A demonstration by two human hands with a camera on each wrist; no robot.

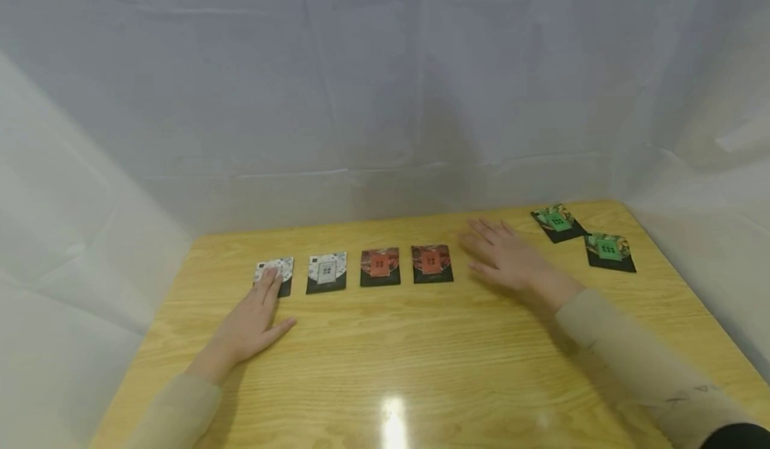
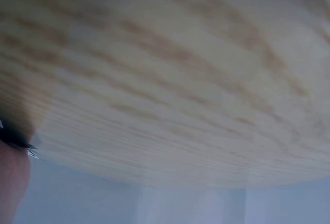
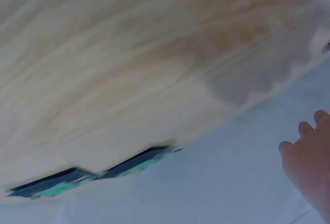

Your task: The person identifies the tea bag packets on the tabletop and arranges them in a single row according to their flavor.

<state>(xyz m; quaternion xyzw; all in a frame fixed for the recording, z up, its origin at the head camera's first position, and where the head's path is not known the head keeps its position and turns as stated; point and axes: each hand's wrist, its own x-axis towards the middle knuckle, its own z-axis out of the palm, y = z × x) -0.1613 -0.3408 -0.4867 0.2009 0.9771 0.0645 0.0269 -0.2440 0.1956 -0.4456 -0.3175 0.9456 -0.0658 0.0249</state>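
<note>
I've L hand (image 1: pixel 248 325) w/ straight fingers on the end flat, square white-and-black pkt (image 1: pixel 285 276). R hand (image 1: pixel 506 255), fingers spread, grips nothing, nr two flat green-and-black pkts (image 1: pixel 609 251) right on yellow wood tbl (image 1: pixel 355 355). Prob. lining-up step; next I'd think R hand must reach those.

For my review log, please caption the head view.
Left grip rests on the leftmost white packet; right grip hovers between the red packets and the green packets on a wooden table.
</note>
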